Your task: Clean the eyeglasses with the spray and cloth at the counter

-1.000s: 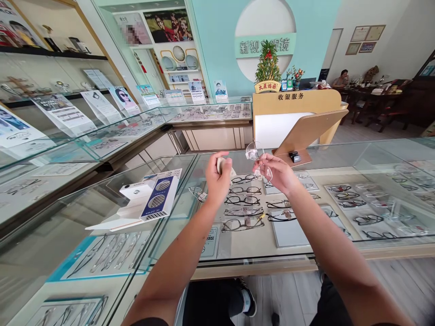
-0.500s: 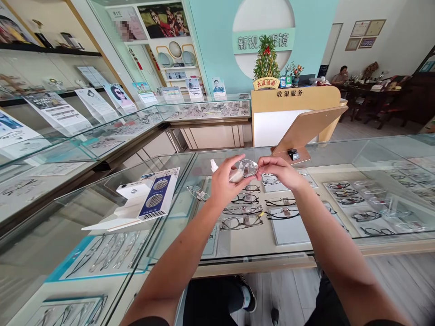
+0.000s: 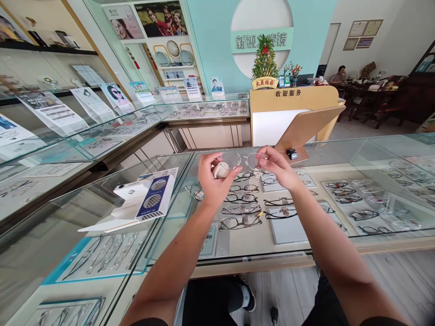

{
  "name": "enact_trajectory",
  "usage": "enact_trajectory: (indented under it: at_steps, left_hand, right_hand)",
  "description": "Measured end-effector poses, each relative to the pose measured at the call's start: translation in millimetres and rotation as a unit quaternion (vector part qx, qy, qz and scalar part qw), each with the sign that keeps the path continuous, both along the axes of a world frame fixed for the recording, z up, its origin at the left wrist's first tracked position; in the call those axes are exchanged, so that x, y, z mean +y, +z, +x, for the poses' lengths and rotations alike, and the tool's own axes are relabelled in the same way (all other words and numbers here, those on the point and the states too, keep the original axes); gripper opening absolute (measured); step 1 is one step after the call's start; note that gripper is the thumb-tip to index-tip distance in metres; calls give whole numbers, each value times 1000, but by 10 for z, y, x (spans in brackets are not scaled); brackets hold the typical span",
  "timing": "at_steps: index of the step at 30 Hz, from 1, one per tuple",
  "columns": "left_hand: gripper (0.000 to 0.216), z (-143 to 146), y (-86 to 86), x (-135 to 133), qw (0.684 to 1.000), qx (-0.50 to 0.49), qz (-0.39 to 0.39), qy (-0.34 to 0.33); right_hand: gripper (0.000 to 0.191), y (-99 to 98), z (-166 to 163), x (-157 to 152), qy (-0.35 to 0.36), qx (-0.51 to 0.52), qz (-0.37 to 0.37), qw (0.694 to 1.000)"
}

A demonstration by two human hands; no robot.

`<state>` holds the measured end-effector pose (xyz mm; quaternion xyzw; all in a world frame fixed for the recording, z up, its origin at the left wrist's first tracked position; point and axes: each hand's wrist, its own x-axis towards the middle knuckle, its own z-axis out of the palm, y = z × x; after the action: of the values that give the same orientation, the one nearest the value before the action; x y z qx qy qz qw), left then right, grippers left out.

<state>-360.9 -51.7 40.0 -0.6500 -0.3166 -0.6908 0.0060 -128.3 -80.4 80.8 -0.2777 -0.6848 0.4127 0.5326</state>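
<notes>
Above the glass counter [image 3: 190, 240], both hands hold a pair of thin-rimmed clear eyeglasses [image 3: 245, 160], spread out level between them. My left hand [image 3: 211, 179] pinches the lens on its side with thumb and fingers. A small white bottle [image 3: 221, 170] is tucked into that same palm, its rounded end towards me and its nozzle hidden. The fingers of my right hand [image 3: 277, 167] are closed at the other lens and its hinge.
Rows of eyeglasses [image 3: 240, 222] lie inside the counter below my hands. At left stands an open blue and white box [image 3: 157, 194]. A tilted brown board [image 3: 306, 127] rises behind my right hand. A person [image 3: 340, 74] sits at the far right table.
The eyeglasses have turned from nearly edge-on to stretched out between my hands. My right hand has moved slightly up, and the bottle's nozzle has gone out of sight.
</notes>
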Motion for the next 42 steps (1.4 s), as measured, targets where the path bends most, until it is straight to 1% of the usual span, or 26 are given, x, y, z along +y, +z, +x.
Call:
enact_trajectory:
  at_steps: [2, 4, 7, 9, 11, 12, 14, 17, 20, 22, 23, 26, 30, 33, 36, 39, 42]
  left_hand:
    - [58, -17, 17, 20, 1000, -4, 7, 4]
    - [56, -24, 37, 20, 1000, -6, 8, 13]
    - [57, -13, 80, -12, 999, -5, 15, 33]
    - [57, 4, 132, -42, 999, -7, 30, 38]
    - [58, 18, 227, -68, 998, -7, 49, 38]
    - [58, 21, 298, -76, 998, -3, 58, 36]
    - [61, 23, 489, -85, 996, 13, 80, 36]
    - [66, 46, 873, -98, 990, 34, 125, 52]
    - [67, 141, 1244, -159, 982, 28, 177, 62]
    - [64, 228, 1401, -231, 978, 17, 201, 56]
    - [62, 265, 1444, -270, 978, 14, 203, 52]
    - [57, 313, 1469, -375, 981, 19, 189, 35]
    - [59, 248, 1451, -455, 982, 27, 187, 8]
    - [60, 201, 1474, -473, 984, 37, 174, 21]
    - [57, 187, 1497, -475, 986, 47, 159, 24]
    - [54, 183, 1502, -484, 988, 50, 143, 21]
    - [51, 181, 1500, -504, 990, 53, 124, 39]
  right_hand:
    - [30, 0, -22, -35, -38, -18, 51, 998]
    - [40, -1, -54, -73, -84, -48, 103, 990]
    - [51, -13, -104, -110, -150, -81, 153, 973]
    - [52, -6, -123, -118, -177, -79, 180, 964]
    - [48, 50, -121, -123, -187, -68, 209, 957]
    - [46, 107, -111, -131, -191, -61, 226, 953]
    - [46, 288, -74, -167, -204, -53, 267, 940]
    - [49, 671, 5, -283, -237, -54, 336, 910]
    - [51, 1014, 71, -447, -270, -57, 379, 883]
    - [49, 1142, 95, -543, -290, -49, 403, 867]
    - [48, 1173, 101, -580, -298, -44, 413, 860]
    - [49, 1177, 111, -647, -316, -40, 427, 847]
    - [49, 1133, 122, -686, -333, -81, 407, 847]
    - [47, 1128, 127, -697, -359, -102, 391, 842]
    - [48, 1129, 125, -692, -377, -114, 383, 836]
    - [49, 1129, 116, -682, -379, -118, 382, 834]
    - [49, 1129, 105, -684, -379, -119, 381, 835]
